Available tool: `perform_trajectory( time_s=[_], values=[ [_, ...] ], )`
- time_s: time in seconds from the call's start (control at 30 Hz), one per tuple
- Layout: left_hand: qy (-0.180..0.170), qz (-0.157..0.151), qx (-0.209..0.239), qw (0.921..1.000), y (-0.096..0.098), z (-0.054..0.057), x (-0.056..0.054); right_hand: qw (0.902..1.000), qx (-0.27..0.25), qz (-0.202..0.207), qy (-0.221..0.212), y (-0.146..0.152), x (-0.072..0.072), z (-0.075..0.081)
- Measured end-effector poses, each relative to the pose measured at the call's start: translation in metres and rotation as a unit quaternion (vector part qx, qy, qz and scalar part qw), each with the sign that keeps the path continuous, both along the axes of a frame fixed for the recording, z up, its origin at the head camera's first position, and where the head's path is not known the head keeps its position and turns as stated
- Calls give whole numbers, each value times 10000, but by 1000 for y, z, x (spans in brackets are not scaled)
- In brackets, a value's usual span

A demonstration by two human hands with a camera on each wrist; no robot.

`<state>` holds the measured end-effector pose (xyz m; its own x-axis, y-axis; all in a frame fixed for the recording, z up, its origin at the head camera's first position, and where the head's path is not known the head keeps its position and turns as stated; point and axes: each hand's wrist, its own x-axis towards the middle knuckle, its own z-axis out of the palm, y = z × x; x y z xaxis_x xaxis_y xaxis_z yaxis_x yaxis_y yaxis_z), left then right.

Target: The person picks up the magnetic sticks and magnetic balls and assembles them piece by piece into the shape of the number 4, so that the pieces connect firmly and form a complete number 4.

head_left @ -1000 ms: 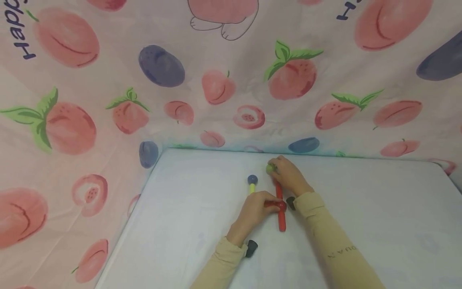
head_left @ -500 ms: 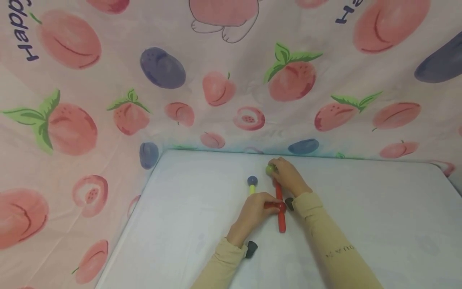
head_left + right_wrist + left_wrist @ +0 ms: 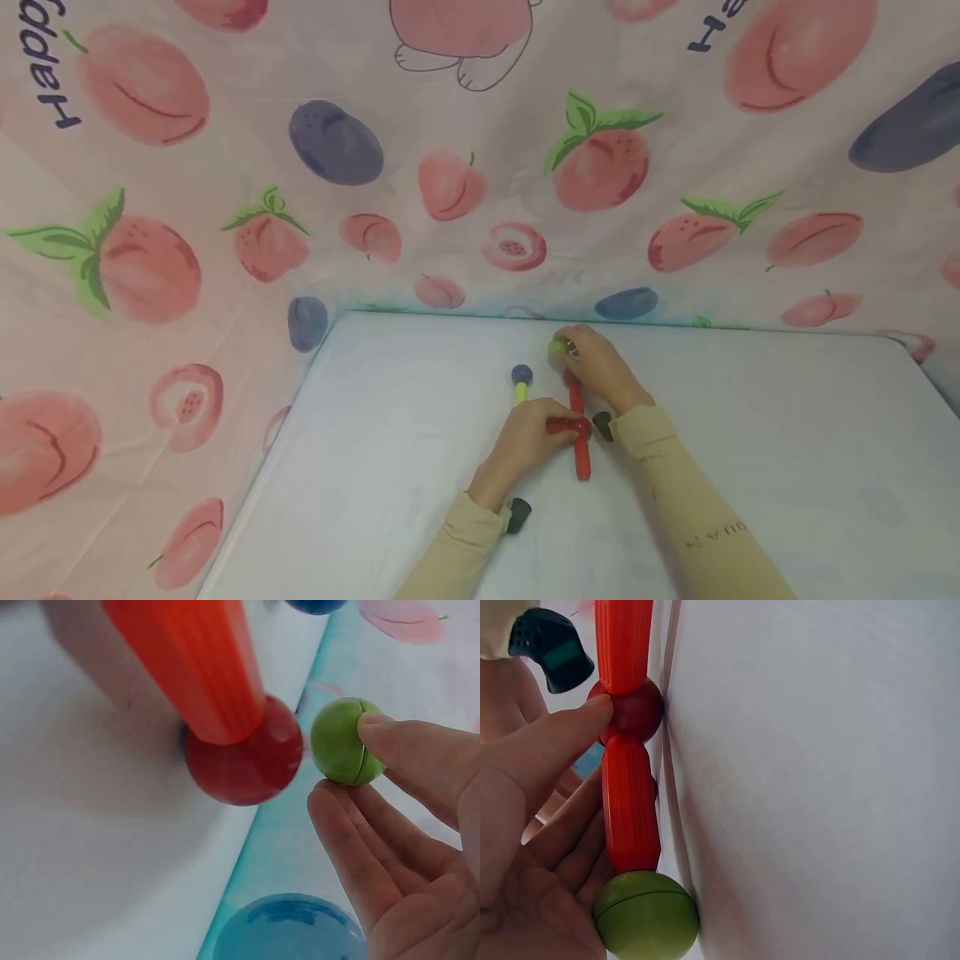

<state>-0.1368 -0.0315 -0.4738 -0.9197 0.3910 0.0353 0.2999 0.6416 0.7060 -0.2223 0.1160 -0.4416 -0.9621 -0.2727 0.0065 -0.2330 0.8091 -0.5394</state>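
Red toy building rods meet at a red ball (image 3: pixel 582 429) on the white table. My left hand (image 3: pixel 528 429) holds this ball, its thumb pressing on it and other fingers behind a red rod (image 3: pixel 631 806). A green ball (image 3: pixel 649 919) sits at that rod's end, by the left palm. My right hand (image 3: pixel 420 825) pinches a second green ball (image 3: pixel 337 742) between thumb and fingers. That green ball is close beside another red ball (image 3: pixel 247 769) at the end of the far red rod (image 3: pixel 199 675); whether they touch, I cannot tell.
Beyond the left hand, a blue ball (image 3: pixel 522 374) tops a yellow rod (image 3: pixel 521 392), partly hidden by the hand. The white table (image 3: pixel 750 433) ends at a fruit-printed cloth (image 3: pixel 450 275) at the back. Dark camera pieces (image 3: pixel 518 516) sit at both wrists.
The head view shifts slightly. Both hands keep nearly the same places and grips, with the right-hand green ball still by the far end of the red rod.
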Motion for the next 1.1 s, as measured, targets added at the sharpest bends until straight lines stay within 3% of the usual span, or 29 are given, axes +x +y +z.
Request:
perform_trajectory(
  time_s=[0.63, 1.1],
  values=[
    [-36, 180, 20, 9998, 2, 1, 0, 9945, -387, 284, 927, 17, 34, 10],
    [-137, 329, -18, 9994, 4, -1, 0, 9838, -208, 647, 1659, 28, 62, 16]
  ],
)
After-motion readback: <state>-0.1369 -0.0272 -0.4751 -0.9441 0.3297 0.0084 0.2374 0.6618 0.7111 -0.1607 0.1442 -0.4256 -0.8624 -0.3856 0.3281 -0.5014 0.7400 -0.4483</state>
